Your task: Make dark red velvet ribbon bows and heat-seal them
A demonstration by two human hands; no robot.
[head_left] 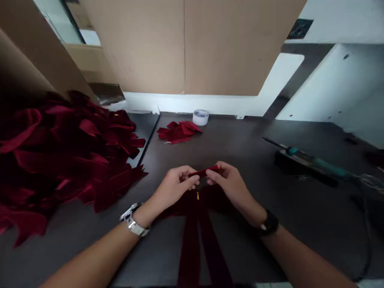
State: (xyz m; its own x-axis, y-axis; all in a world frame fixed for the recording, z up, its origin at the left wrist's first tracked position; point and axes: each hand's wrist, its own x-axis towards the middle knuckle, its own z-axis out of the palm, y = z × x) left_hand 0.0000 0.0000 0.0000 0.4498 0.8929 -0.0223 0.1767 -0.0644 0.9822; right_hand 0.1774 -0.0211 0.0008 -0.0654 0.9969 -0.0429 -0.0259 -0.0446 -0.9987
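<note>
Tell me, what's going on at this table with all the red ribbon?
A person is holding a short strip of dark red ribbon between the left hand and right hand, pinched at each end, above a ribbon bow lying on the dark table. A big heap of red bows sits to the left, a smaller pile and a tape roll farther back.

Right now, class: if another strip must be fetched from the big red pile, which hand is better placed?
Probably the left hand: the big red pile lies on its side. The right hand would have to cross over; both pinch the short red strip.
</note>
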